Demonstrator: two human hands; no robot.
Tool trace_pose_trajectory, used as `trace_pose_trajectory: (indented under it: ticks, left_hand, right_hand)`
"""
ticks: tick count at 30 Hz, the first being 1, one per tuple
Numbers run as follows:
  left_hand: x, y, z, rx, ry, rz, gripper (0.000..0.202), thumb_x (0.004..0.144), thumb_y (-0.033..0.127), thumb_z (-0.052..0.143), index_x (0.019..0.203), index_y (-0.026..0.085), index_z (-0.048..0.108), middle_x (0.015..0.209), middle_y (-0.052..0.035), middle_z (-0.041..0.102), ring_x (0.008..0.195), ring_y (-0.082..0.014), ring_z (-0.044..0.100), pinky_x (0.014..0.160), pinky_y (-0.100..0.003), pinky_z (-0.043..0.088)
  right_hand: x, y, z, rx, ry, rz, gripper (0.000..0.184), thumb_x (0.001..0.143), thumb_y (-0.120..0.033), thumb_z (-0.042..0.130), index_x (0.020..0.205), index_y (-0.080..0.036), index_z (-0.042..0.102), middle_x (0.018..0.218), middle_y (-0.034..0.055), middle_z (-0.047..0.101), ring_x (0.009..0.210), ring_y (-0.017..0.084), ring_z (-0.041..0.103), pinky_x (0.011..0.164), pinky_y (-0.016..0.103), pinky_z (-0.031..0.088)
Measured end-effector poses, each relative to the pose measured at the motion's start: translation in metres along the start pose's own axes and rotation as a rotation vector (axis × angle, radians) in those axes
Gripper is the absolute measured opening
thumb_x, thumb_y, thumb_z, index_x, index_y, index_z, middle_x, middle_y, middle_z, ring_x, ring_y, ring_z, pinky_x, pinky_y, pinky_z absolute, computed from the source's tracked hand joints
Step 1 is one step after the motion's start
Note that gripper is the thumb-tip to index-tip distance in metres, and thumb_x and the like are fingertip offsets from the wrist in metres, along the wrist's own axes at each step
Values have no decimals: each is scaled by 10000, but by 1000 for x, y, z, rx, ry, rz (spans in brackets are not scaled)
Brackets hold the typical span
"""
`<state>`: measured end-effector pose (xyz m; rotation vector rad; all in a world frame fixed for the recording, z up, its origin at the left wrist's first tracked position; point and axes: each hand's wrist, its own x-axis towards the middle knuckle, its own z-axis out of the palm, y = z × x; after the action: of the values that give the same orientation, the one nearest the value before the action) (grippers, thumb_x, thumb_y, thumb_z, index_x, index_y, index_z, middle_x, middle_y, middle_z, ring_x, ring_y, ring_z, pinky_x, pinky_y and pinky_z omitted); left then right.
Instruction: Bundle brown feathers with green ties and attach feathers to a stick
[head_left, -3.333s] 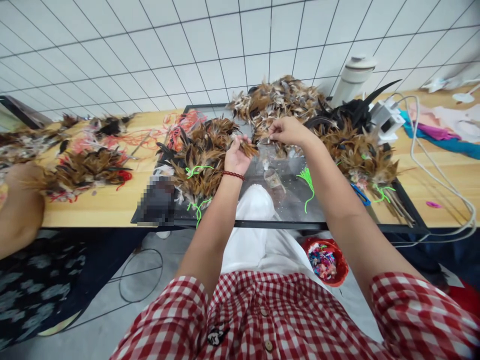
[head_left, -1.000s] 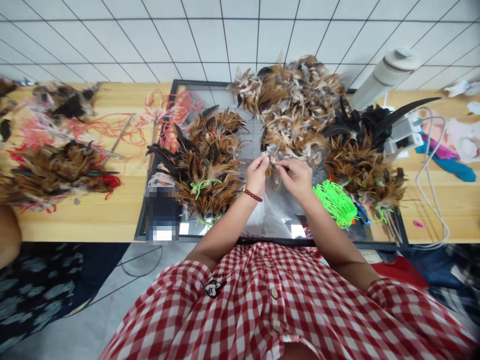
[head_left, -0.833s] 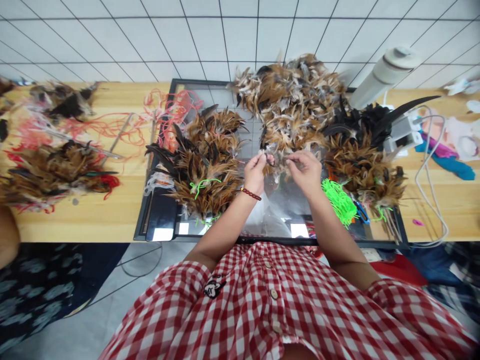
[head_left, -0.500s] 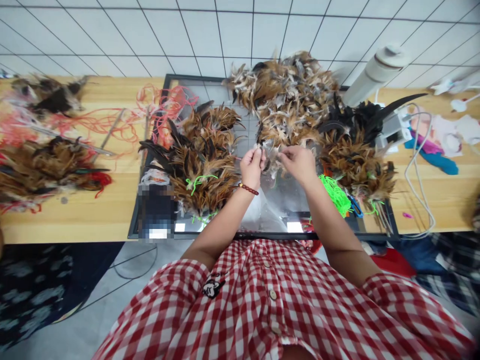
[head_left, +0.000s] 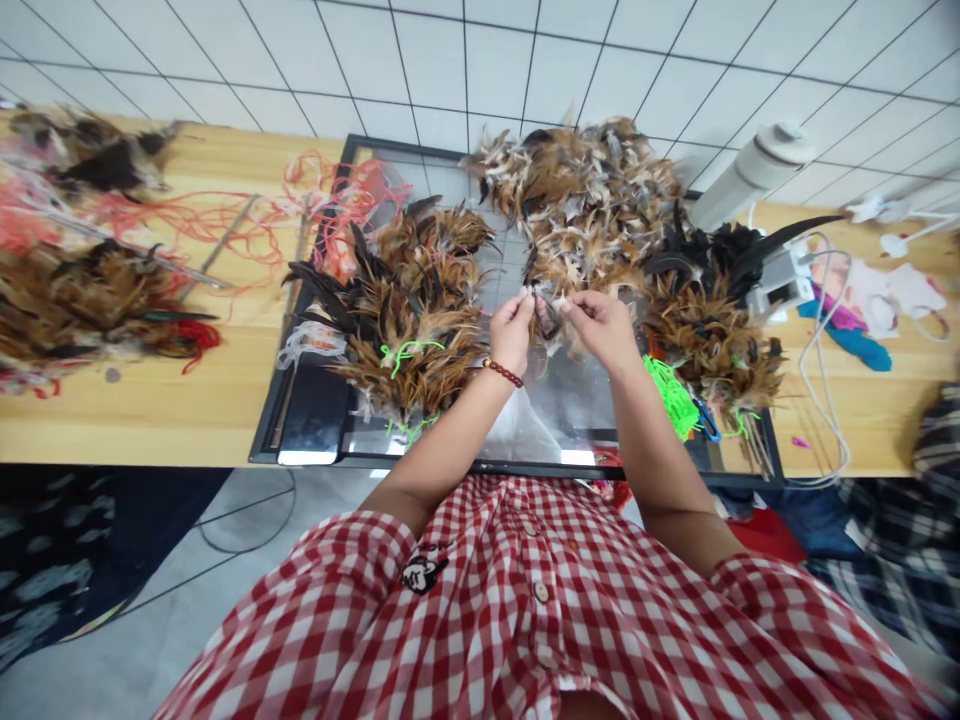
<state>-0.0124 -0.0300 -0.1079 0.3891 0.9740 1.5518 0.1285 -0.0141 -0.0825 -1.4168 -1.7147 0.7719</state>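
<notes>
My left hand (head_left: 512, 331) and my right hand (head_left: 604, 325) are raised close together over a black-framed glass panel (head_left: 300, 420). Both pinch a small bunch of brown feathers (head_left: 545, 312) between their fingertips. A red bead bracelet is on my left wrist. Just beyond the hands lies a big heap of loose brown and grey feathers (head_left: 585, 200). Tied brown feather bundles with green ties (head_left: 405, 330) lie to the left of my left hand. Bright green ties (head_left: 670, 392) lie right of my right forearm.
More brown and black feathers (head_left: 712, 320) lie right, with blue scissors (head_left: 703, 420). A white cylinder (head_left: 750, 172), a white device with cable (head_left: 784, 275) and cloth scraps stand further right. Red strings (head_left: 225, 225) and feather piles (head_left: 90, 310) cover the wooden table's left. A plaid-clad person is at right.
My hands came down from the feather heap and closer together, both now pinching the small bunch. The view shifted slightly; the person on the left left the frame.
</notes>
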Motion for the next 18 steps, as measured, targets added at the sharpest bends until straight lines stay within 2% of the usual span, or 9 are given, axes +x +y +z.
trace_pose_trajectory:
  ticks: [2,5,12,15,18]
  left_hand:
    - [0,-1,-1,15,9,28,268,929,181,707,663,170,676,694,18,677,707,-95,613,846,-254,499]
    - [1,-1,-1,40,21,51,280,915,191,728,641,174,671,694,17,676,732,-101,618,873,-255,498]
    - [2,-3,-3,44,37,12,85,825,173,801,749,183,766,754,21,739,764,-107,649,838,-242,499]
    - [2,-3,-4,32,2,-10,78,814,169,796,742,184,769,758,19,753,746,-97,650,797,-226,508]
    - [1,0,-4,12,-63,-42,102,820,185,798,725,185,760,741,12,747,709,-90,640,744,-212,510]
  right_hand:
    - [-2,2,3,20,81,-26,199,809,-366,668,773,-182,735,725,15,678,636,126,533,639,270,434]
    - [-3,1,8,101,122,47,257,793,-436,696,772,-182,726,660,2,638,587,114,492,567,251,394]
    - [-10,-19,24,387,-103,102,500,704,-668,822,677,-192,671,597,-16,612,542,90,471,542,243,407]
    - [-10,-22,32,446,-108,135,602,637,-765,832,621,-192,648,562,-17,603,513,79,452,525,238,396]
    - [-8,-22,32,466,-111,186,629,588,-782,856,594,-191,642,544,-10,607,490,72,433,497,235,377]
